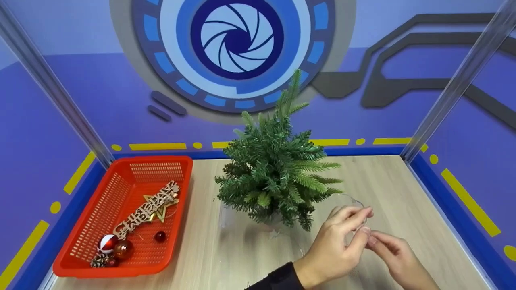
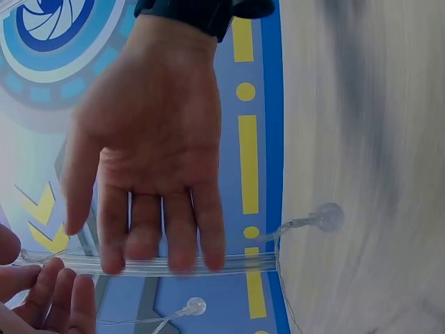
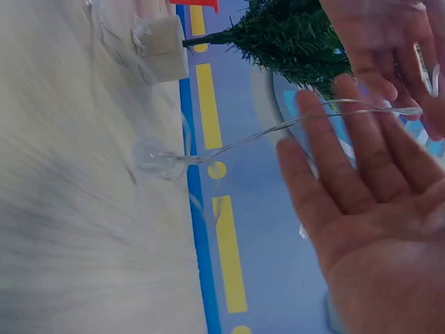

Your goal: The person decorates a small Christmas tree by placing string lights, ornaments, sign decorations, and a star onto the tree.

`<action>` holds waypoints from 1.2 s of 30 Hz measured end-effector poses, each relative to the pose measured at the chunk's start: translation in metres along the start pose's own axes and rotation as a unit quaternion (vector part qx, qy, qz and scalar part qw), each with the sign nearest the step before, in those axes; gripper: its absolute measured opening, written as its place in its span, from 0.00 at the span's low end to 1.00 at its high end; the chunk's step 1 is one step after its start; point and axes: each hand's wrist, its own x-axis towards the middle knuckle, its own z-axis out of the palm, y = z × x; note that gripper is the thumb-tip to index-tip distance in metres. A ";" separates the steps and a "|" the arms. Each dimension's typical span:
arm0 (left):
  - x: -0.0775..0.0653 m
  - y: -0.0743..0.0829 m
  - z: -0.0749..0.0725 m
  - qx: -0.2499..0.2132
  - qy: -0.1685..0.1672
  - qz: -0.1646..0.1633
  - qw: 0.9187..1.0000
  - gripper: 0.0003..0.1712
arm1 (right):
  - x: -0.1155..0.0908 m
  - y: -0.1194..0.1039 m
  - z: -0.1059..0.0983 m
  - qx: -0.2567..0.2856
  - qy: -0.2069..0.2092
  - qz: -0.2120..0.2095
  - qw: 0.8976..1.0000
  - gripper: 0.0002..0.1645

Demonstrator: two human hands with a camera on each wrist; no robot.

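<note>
While pinching the light string (image 2: pixel 328 217) in right fingers (image 1: pixel 385 238), with left fingers (image 2: pixel 113 229) released, straighten it gently toward the right edge of the bench (image 1: pixel 403 193).

Clear wire (image 3: pixel 268 131) crosses the right hand (image 3: pixel 379 216), with the left hand (image 3: pixel 382 45) just beside, and reaches a clear bulb (image 3: pixel 148 156) seen against the bench (image 3: pixel 69 236), near its edge along a blue band (image 3: pixel 206 285). A green tree (image 3: pixel 285 42) and its white base (image 3: pixel 163 50) overlap that edge.

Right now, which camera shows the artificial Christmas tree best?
The head view: the artificial Christmas tree shows from tip to lower branches. The right wrist view catches only part, with its white base; the left wrist, none.
</note>
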 end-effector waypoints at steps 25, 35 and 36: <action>-0.008 -0.018 0.007 -0.102 -0.067 -0.077 0.990 0.15 | 0.007 -0.016 -0.005 0.262 -0.050 -0.064 0.962 0.28; -0.025 -0.016 0.020 -0.033 -0.271 -0.073 0.959 0.22 | 0.029 -0.039 -0.013 0.376 -0.109 -0.089 0.916 0.35; -0.027 -0.015 0.020 -0.032 -0.280 -0.066 0.957 0.21 | 0.030 -0.040 -0.015 0.384 -0.108 -0.087 0.913 0.35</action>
